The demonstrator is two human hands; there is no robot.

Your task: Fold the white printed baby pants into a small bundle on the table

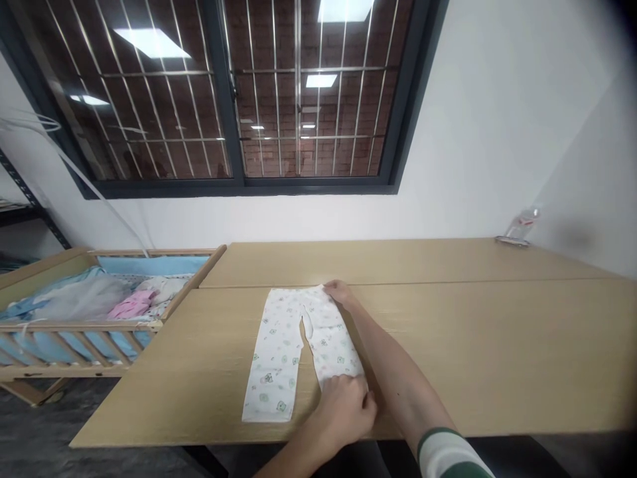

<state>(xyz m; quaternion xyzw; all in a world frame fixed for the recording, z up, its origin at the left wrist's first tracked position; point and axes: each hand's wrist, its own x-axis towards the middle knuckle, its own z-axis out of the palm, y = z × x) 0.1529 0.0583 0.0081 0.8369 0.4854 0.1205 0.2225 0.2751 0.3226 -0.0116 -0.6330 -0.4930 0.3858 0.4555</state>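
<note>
In the head view, the white pants (279, 345) with small green prints lie flat on the wooden counter (497, 352), with the waist toward the wall and the legs toward the person. The right hand (338, 291) touches the right corner of the waist; I cannot tell if its fingers are closed on the cloth. The left hand (347, 406) covers the lower end of the right leg, with fingers curled, but their grip is hidden. A crib (169, 318) stands at the left.
</note>
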